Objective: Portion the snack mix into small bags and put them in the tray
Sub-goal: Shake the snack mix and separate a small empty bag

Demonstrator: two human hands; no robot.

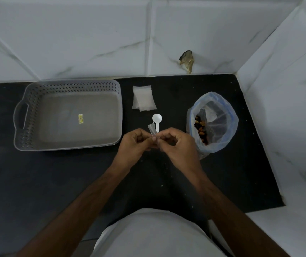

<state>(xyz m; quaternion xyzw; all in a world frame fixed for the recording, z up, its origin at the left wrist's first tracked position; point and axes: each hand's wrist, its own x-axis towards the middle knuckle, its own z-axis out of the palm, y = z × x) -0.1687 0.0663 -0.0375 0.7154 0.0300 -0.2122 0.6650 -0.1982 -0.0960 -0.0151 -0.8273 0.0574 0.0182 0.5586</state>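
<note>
Both the left hand (133, 145) and right hand (176, 145) pinch a small bag (152, 131), mostly hidden by fingers.

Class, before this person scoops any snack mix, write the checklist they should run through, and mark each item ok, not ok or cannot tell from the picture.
1. Small bag held: ok, pinched between left hand and right hand.
2. Small bag's mouth open: cannot tell, fingers cover it.
3. Scoop within reach: ok, lying on the counter just beyond the hands, but no hand is free.
4. Snack mix bag open: ok, mouth rolled wide, mix visible.
5. Tray ready: ok, no bags in it.
6. Spare bags: ok, stacked beside the tray.
</note>
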